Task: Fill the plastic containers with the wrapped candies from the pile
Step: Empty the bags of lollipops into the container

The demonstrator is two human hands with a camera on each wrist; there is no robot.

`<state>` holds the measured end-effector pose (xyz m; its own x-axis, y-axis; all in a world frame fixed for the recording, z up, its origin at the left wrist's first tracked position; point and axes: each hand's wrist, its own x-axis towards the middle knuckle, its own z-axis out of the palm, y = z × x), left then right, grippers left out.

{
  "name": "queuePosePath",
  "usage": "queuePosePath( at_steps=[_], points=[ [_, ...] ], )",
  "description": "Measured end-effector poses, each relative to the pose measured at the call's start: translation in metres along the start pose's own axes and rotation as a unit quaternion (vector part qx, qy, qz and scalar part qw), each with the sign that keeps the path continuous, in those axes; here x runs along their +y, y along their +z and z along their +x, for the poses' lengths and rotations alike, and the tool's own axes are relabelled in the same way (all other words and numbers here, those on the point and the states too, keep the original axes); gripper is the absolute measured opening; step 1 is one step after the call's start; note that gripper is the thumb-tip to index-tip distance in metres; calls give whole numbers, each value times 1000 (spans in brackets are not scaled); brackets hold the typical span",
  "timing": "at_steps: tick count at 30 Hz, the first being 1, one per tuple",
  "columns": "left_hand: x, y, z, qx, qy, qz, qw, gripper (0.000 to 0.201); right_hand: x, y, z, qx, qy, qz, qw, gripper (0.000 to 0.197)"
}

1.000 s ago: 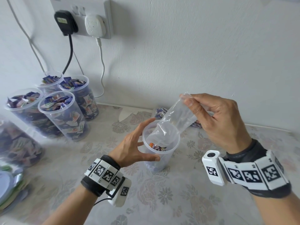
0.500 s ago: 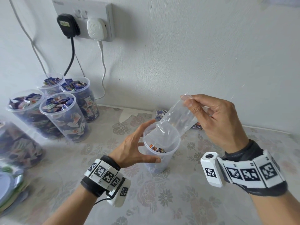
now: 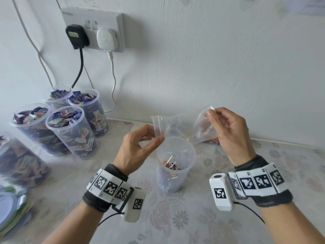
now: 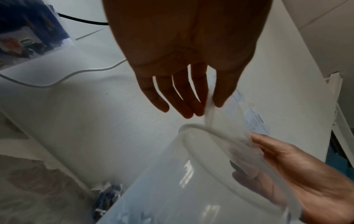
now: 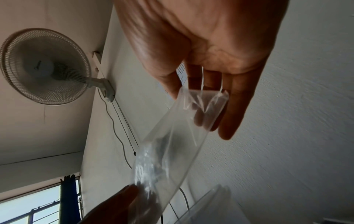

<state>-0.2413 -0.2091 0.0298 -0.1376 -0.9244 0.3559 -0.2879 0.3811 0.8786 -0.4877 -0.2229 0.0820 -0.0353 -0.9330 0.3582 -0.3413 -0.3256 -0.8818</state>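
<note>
At the left edge of the worktop, by the wall, we see four full containers packed with wrapped candies. Near the middle stands the open container, with only a few candies at its bottom; some have white sticks.

Our left hand is above the container's left rim. Its thumb and fingers pinch one end of a clear plastic bag. Our right hand is up and to the right, and its fingers pinch the other end. The bag hangs between both hands, just over the container.

Only the head view shows the candies and the full containers well. The left wrist view shows the container's rim close up, with the bag's edge next to it. The right wrist view shows the bag from below, and a wall fan that the head view does not show.

A small pile of candies lies at the back edge of the worktop, behind the bag.
</note>
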Motion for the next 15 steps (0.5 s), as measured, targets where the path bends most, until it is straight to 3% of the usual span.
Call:
queuePosePath(
  at_steps=[3, 6, 10, 15],
  points=[
    [8, -2, 9, 31, -10, -52, 998, 19, -2, -3, -3, -28, 43, 35, 998, 13],
    [23, -4, 16, 29, -6, -62, 998, 15, -8, -10, -9, -76, 51, 35, 995, 23],
    [39, -6, 18, -9, 5, -32, 999, 25, -17, -18, -24, -133, 34, 7, 991, 21],
    [62, 10, 7, -63, 14, -50, 997, 27, -17, -24, -48, -169, 63, 65, 981, 26]
  ],
)
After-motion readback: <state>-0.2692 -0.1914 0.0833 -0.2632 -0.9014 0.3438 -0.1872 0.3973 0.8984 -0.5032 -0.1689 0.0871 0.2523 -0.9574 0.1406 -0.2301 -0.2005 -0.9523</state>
